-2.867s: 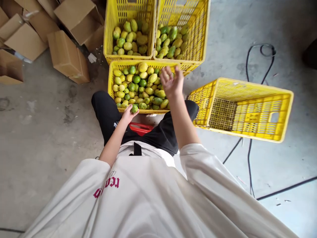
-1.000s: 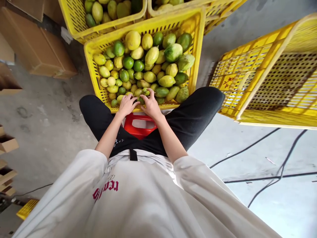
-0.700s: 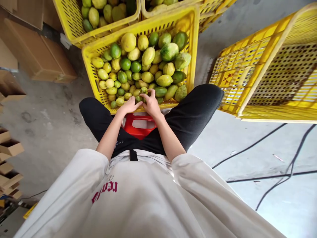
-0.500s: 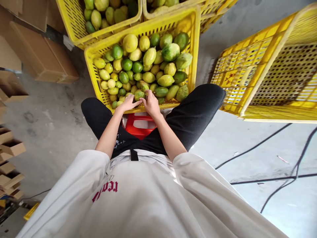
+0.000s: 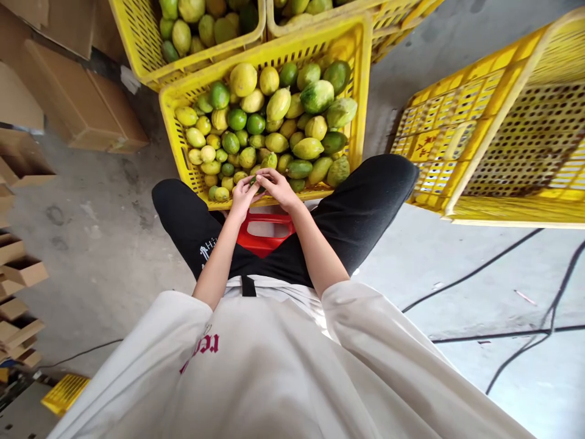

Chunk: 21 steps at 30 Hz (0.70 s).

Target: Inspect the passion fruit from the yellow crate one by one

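In the head view my left hand (image 5: 242, 196) and my right hand (image 5: 278, 189) meet at the near edge of a yellow plastic crate (image 5: 365, 79). Their fingers are closed together around a green lemon (image 5: 253, 180). Most of that fruit is hidden by the fingers; only a small dark green part shows. Beyond the hands the crate holds many lemons, some yellow (image 5: 278, 103), others green (image 5: 256, 124). A large mottled green one (image 5: 317, 96) lies toward the right side.
Another crate of lemons (image 5: 141, 42) adjoins at the back left. A yellow crate (image 5: 498, 128) lies tipped on its side to the right. Beneath my legs is a red stool (image 5: 260, 244). Cardboard boxes (image 5: 73, 97) stand at left, and black cables (image 5: 484, 336) cross the floor.
My left hand has moved right and slightly up to my right hand. A green lemon that lay near the fingertips has left its spot, and both hands are closed at the crate's edge.
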Each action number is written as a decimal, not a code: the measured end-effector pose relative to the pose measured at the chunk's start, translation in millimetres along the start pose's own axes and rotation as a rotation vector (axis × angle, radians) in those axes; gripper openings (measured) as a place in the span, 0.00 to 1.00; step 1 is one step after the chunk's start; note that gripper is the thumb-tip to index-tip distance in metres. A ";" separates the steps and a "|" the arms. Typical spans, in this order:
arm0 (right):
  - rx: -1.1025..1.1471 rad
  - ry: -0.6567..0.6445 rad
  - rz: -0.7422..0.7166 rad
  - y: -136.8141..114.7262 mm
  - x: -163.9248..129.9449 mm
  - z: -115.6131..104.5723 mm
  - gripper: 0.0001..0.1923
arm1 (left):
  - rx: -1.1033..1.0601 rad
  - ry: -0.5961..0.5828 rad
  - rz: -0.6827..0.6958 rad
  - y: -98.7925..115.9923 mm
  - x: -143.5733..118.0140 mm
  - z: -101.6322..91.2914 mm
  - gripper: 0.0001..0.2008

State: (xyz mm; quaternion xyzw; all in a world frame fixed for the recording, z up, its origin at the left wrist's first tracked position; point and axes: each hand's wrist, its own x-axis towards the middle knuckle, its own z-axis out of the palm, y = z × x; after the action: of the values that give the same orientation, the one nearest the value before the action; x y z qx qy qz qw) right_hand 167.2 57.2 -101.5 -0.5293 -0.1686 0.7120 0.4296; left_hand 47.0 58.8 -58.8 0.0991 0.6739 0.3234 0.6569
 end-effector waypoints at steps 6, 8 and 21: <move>0.162 0.139 0.063 0.5 6.8 -11.3 0.08 | 0.077 -0.171 0.236 -14.9 -2.9 10.3 0.18; 0.233 0.139 0.049 2.8 10.3 -12.6 0.10 | 0.209 -0.178 0.338 -15.9 5.2 11.6 0.18; -0.271 -0.052 -0.228 16.0 19.4 -7.2 0.45 | 0.707 -0.005 0.627 -3.5 69.8 7.4 0.07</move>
State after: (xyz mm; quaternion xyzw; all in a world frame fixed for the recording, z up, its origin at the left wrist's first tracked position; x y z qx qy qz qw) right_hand 165.5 61.9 -127.2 -0.5413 -0.3329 0.6428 0.4278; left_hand 46.9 97.3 -117.6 0.5163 0.6785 0.2565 0.4552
